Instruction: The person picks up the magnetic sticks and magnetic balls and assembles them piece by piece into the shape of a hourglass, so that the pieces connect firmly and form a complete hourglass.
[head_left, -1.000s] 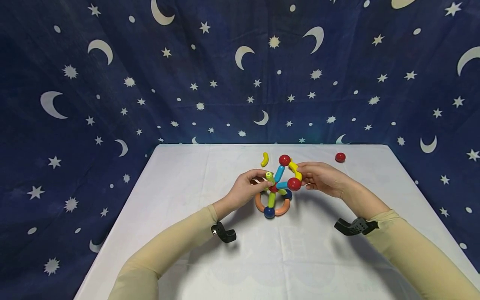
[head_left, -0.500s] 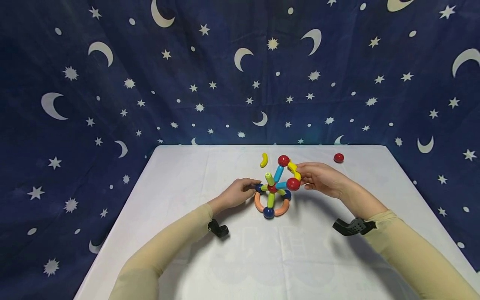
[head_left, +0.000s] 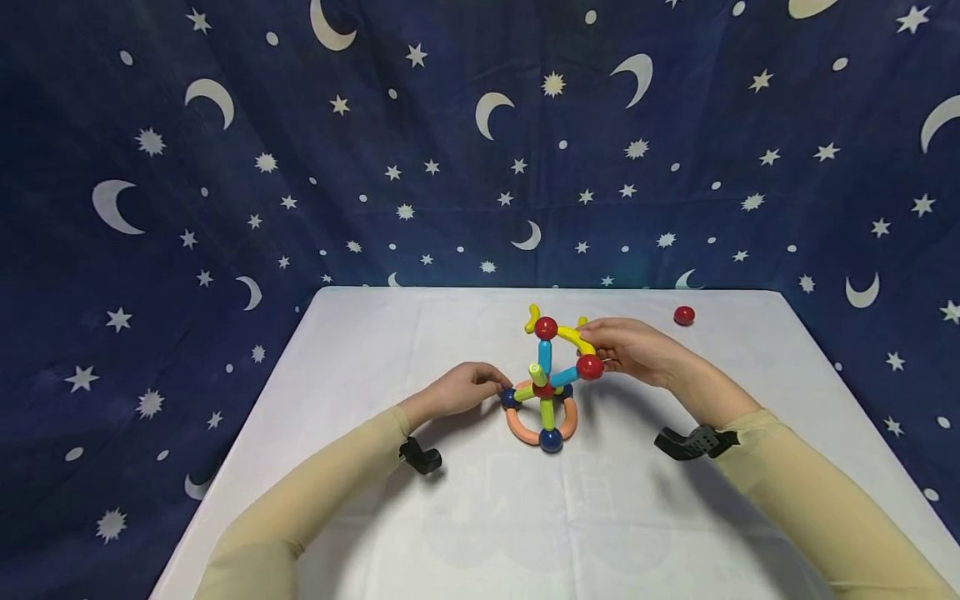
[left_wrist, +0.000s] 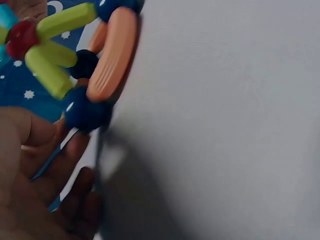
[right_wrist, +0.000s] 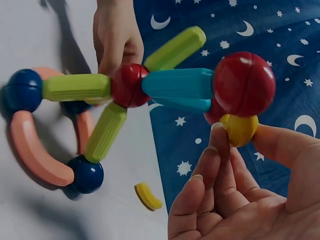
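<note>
A model of coloured magnetic sticks and balls stands mid-table. Its ring of orange curved sticks (head_left: 521, 428) and dark blue balls lies at the base. Green sticks (head_left: 548, 413) run up to a central red ball (right_wrist: 128, 85). From there, light blue sticks (right_wrist: 180, 83) lead to two outer red balls (head_left: 546, 328). My left hand (head_left: 457, 389) pinches the leftmost blue ball (left_wrist: 85, 110) between thumb and fingertips. With thumb and fingers, my right hand (head_left: 633, 350) holds a yellow curved stick (head_left: 576, 339) that bridges the two outer red balls.
A loose yellow curved stick (head_left: 532, 318) lies behind the model, and another yellow piece (head_left: 582, 321) peeks out behind my right hand. One loose red ball (head_left: 684, 316) sits at the table's back right. A dark blue star-and-moon cloth (head_left: 420, 150) hangs behind the white table (head_left: 480, 517).
My left hand has gone from the central green stick down to the left blue ball. The model has turned, its left ball and front ball coming nearer. My right hand keeps the yellow stick.
</note>
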